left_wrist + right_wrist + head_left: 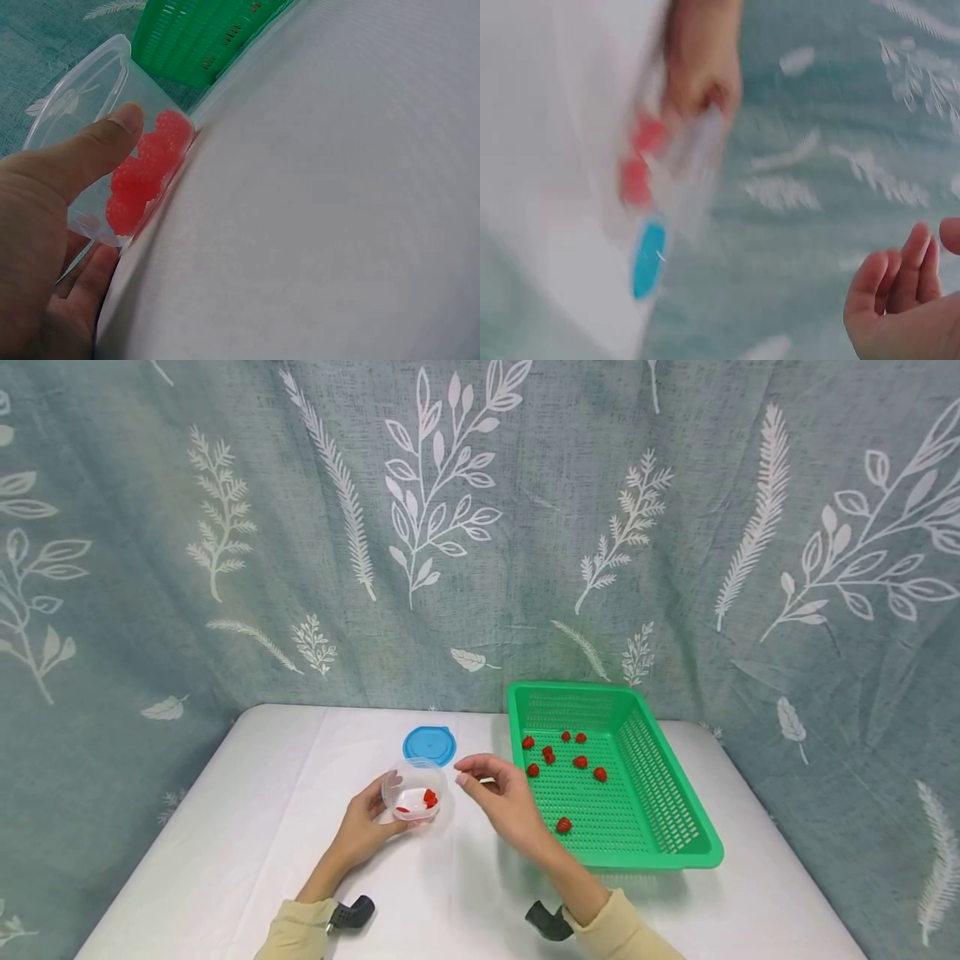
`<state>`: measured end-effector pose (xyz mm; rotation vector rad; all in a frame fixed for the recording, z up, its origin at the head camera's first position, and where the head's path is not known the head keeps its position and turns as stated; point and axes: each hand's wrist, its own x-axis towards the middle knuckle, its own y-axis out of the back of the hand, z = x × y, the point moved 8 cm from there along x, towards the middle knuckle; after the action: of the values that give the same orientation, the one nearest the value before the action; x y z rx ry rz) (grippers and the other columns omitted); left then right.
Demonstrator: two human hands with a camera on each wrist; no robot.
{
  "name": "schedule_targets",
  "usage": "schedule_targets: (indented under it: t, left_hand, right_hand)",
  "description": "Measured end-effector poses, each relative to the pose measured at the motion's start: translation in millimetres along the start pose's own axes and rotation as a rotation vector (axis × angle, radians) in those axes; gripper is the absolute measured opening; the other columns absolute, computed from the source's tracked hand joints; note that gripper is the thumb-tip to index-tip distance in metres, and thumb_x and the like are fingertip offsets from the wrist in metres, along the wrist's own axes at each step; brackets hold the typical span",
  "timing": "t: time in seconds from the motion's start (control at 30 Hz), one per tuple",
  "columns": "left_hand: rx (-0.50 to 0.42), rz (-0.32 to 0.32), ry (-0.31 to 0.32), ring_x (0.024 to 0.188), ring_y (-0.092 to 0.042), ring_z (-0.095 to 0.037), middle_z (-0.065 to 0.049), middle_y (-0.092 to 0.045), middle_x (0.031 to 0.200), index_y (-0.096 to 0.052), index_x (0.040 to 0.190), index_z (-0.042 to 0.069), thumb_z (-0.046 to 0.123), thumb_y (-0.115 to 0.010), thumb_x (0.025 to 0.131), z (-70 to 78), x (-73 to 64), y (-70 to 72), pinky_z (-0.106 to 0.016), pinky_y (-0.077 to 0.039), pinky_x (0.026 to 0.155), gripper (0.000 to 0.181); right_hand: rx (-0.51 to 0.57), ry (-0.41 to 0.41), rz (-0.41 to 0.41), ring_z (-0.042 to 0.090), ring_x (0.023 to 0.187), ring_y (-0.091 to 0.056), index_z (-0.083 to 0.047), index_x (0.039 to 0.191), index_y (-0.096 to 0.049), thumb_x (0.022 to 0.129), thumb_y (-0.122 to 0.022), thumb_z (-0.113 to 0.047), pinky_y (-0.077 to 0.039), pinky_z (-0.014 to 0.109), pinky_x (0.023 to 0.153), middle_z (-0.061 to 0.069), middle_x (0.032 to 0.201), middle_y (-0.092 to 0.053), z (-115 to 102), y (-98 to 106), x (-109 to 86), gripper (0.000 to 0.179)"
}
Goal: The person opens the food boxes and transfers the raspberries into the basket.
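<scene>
Gripping a small, clear, round plastic tub [418, 774] by its left side with the left hand [363, 828], thumb along the near wall, fingers curled round the opposite side. Low at the white-covered worktop [247, 827]; hard to tell whether touching it. Inside, a few bumpy red raspberries [135, 180], gathered at the bottom.

With the right hand [504, 793], just right of the tub: thumb and forefinger near each other but apart, the other fingers loosely bent, pinching nothing visible. Farther right, more red raspberries [581, 762] scattered in a perforated green plastic basket [637, 860].

Judging by looks, probably light, smooth and slightly flexible in the tub's case: best held by the side wall below the rim, without a hard squeeze. Likely light too in the raspberries' case, perhaps soft; best taken gently across the sides.

Just beyond the tub, a flat, round, blue plastic lid [429, 743], limiting any backward slide. To the right, raised basket walls to lift over. Behind the worktop's far edge, a grey-green leaf-patterned cloth [525, 568]. More room for moving to the left and in front of the tub
</scene>
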<state>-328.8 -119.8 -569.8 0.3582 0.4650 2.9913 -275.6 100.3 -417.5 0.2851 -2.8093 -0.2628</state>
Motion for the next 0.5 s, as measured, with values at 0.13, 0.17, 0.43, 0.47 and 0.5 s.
schedule_targets:
  t: [0.13, 0.17, 0.43, 0.47, 0.5]
  left_hand:
    - [-0.002, 0.004, -0.008, 0.143, -0.047, -0.034, -0.016, -0.052, 0.152, -0.042, 0.153, 0.004, 0.016, -0.091, 0.076, -0.1, 0.4, -0.3, -0.044, -0.040, 0.116, 0.093]
    - [-0.003, 0.002, -0.016, 0.142, -0.047, -0.034, -0.016, -0.052, 0.151, -0.042, 0.153, 0.004, 0.016, -0.091, 0.076, 0.3, 0.6, -0.5, -0.045, -0.040, 0.116, 0.092]
    - [-0.043, 0.010, -0.024, 0.141, -0.048, -0.036, -0.019, -0.053, 0.149, -0.044, 0.152, 0.001, 0.006, -0.090, 0.074, 1.8, 0.5, 0.3, -0.045, -0.041, 0.115, 0.090]
    - [-0.048, 0.012, -0.017, 0.141, -0.048, -0.036, -0.019, -0.053, 0.149, -0.044, 0.152, 0.001, 0.005, -0.090, 0.074, 1.6, 0.4, 0.3, -0.044, -0.041, 0.116, 0.090]
    - [-0.047, 0.012, -0.015, 0.141, -0.048, -0.036, -0.020, -0.053, 0.149, -0.043, 0.151, 0.001, 0.005, -0.090, 0.074, 1.2, 0.4, 0.5, -0.044, -0.042, 0.115, 0.090]
  right_hand:
    - [-0.021, -0.043, -0.006, 0.023, 0.099, -0.057, -0.001, 0.115, -0.069, 0.097, -0.066, -0.008, -0.053, 0.021, 0.083, 0.017, 0.112, -0.066, 30, -27, -9.3, 0.020]
    - [-0.036, -0.053, 0.002, 0.025, 0.102, -0.056, -0.001, 0.117, -0.068, 0.096, -0.067, -0.008, -0.052, 0.022, 0.083, 0.018, 0.115, -0.065, 38, -32, -10.6, 0.022]
    - [-0.133, -0.148, 0.138, 0.033, 0.112, -0.048, -0.008, 0.126, -0.065, 0.094, -0.067, -0.013, -0.050, 0.028, 0.084, 0.015, 0.134, -0.049, 84, -46, -0.8, 0.033]
    - [-0.129, -0.156, 0.143, 0.033, 0.114, -0.048, -0.008, 0.127, -0.065, 0.094, -0.067, -0.013, -0.050, 0.030, 0.085, 0.016, 0.136, -0.049, 87, -47, 2.4, 0.033]
    - [-0.120, -0.163, 0.147, 0.034, 0.115, -0.048, -0.007, 0.127, -0.066, 0.094, -0.067, -0.013, -0.051, 0.031, 0.087, 0.017, 0.137, -0.049, 90, -48, 5.5, 0.034]
